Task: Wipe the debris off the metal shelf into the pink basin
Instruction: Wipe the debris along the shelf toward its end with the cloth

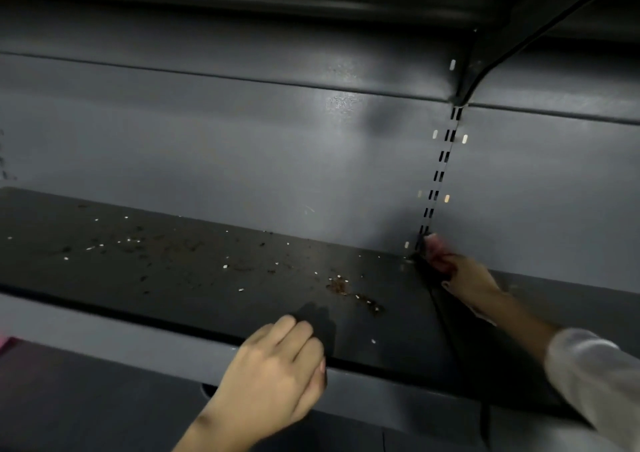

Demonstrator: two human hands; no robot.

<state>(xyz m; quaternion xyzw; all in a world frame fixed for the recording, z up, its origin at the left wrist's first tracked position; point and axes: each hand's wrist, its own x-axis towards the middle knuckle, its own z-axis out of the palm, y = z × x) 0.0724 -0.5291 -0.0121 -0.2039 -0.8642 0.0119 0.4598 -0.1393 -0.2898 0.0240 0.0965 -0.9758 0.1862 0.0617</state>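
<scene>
The dark metal shelf [180, 289] runs across the middle of the view. Debris is scattered over it: white grains and dark flecks on the left, and a brown clump [337, 285] right of centre. My right hand [471, 282] reaches into the back right corner and grips a blurred reddish cloth [437, 251], pressed where the shelf meets the slotted upright. My left hand [277, 365] rests on the shelf's front edge with its fingers curled and nothing in them. A sliver of something pink [5, 344], perhaps the basin, shows at the far left edge below the shelf.
The grey back panel [242, 147] rises behind the shelf. A slotted upright [438, 174] stands at the back right, with a bracket and an upper shelf [519, 19] overhead. Another shelf [571, 299] continues to the right. A lower dark surface [86, 399] lies below.
</scene>
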